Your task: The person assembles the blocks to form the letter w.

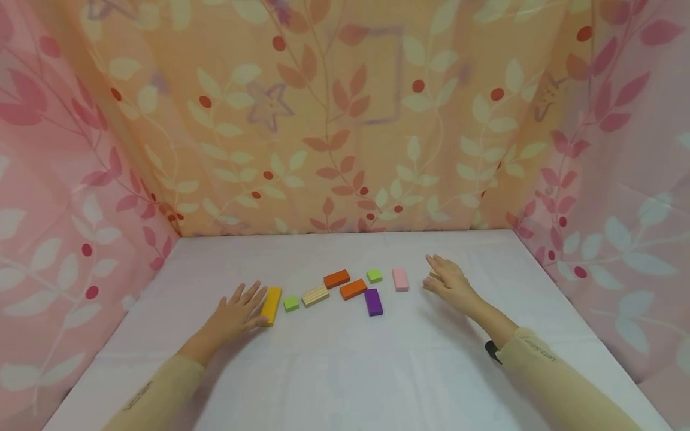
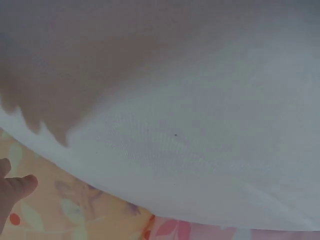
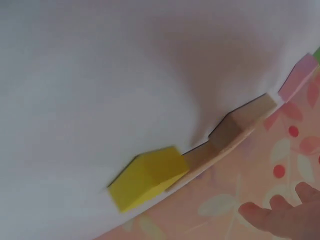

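In the head view my left hand (image 1: 237,312) has its fingers spread, with thumb and fingertips right at the left side of a long yellow block (image 1: 272,306). My right hand (image 1: 450,282), fingers extended and holding nothing, is to the right of a pink block (image 1: 400,279). Between the hands lie a light green block (image 1: 291,303), a striped plain wooden block (image 1: 315,296), an orange block (image 1: 336,279), a second orange block (image 1: 353,290), another light green block (image 1: 374,275) and a purple block (image 1: 374,302). Left fingertips (image 2: 20,186) show at the left wrist view's edge.
A white cloth (image 1: 323,371) covers the table. Patterned curtains rise behind it (image 1: 345,179) and along both sides. The right wrist view shows a yellow block (image 3: 150,177), wood-coloured blocks (image 3: 245,117) and a pink block (image 3: 300,77) near the curtain.
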Demonstrator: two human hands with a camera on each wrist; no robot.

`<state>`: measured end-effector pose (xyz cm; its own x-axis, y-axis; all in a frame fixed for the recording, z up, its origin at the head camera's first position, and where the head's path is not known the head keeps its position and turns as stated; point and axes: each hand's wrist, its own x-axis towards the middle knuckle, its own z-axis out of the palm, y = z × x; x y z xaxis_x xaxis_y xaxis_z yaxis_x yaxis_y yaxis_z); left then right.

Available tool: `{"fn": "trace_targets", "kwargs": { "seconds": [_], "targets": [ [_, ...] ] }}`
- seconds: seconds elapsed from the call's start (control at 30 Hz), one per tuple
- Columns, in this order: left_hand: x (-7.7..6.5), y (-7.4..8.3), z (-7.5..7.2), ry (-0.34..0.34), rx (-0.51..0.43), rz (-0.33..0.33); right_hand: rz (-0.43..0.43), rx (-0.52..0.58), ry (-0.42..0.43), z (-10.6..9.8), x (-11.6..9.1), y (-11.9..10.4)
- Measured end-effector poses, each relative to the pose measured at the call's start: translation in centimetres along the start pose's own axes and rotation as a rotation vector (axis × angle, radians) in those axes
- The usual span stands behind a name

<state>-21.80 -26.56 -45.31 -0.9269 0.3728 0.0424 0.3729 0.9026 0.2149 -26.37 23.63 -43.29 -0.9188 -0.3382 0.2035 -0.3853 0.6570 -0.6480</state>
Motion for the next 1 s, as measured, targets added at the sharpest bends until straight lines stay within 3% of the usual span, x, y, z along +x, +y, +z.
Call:
{"fn": "trace_targets", "kwargs": {
  "seconds": [0.37, 0.67, 1.0],
  "targets": [
    [1.2, -0.1, -0.1, -0.1, -0.049, -0.011, -0.009, -0.198, -0.08, 3.6, 2.1, -2.2],
    [2.2, -0.4, 0.0, -0.182, -0.077, -0.021, -0.016, -0.155, -0.224, 5.4, 4.0, -4.9],
    [2.0, 0.5, -0.3, -0.221, -0.088, -0.047, -0.052, -0.217, -0.344, 8.4, 6.4, -6.3]
  ]
}}
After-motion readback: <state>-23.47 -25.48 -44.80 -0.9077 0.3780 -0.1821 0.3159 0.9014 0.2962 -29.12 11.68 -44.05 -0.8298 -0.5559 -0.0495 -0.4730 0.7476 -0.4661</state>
